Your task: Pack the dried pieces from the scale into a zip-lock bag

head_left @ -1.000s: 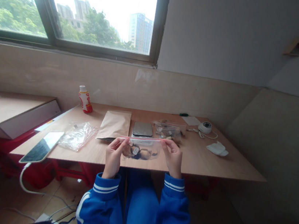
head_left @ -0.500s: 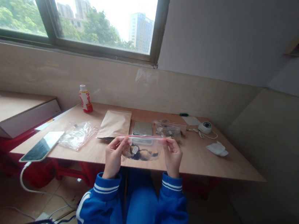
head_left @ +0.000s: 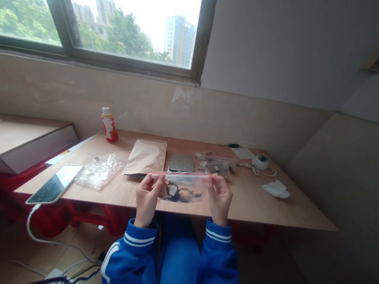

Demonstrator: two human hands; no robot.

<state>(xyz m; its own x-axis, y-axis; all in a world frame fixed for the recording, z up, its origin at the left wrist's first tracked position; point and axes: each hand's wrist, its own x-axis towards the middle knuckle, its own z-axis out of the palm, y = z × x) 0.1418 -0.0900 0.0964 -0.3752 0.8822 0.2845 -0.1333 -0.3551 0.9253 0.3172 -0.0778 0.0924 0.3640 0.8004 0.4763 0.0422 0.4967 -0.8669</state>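
A clear zip bag [head_left: 180,188] with a red seal strip along its top and dark lumpy pieces inside hangs between both hands, just above the front edge of the wooden table [head_left: 254,202]. My left hand [head_left: 147,198] pinches the bag's left top corner. My right hand [head_left: 220,197] pinches the right top corner. Both arms wear blue sleeves with white stripes.
On the table lie a brown paper pouch [head_left: 146,157], a small scale [head_left: 181,163], another filled clear bag [head_left: 215,163], crumpled clear bags [head_left: 99,170], a phone on a cable [head_left: 53,183], a red-and-white bottle [head_left: 109,125], a round white device [head_left: 260,161] and a white cloth [head_left: 276,189].
The bag and both hands have risen slightly and the bag's seal strip now runs straighter; the grip on both corners is unchanged.
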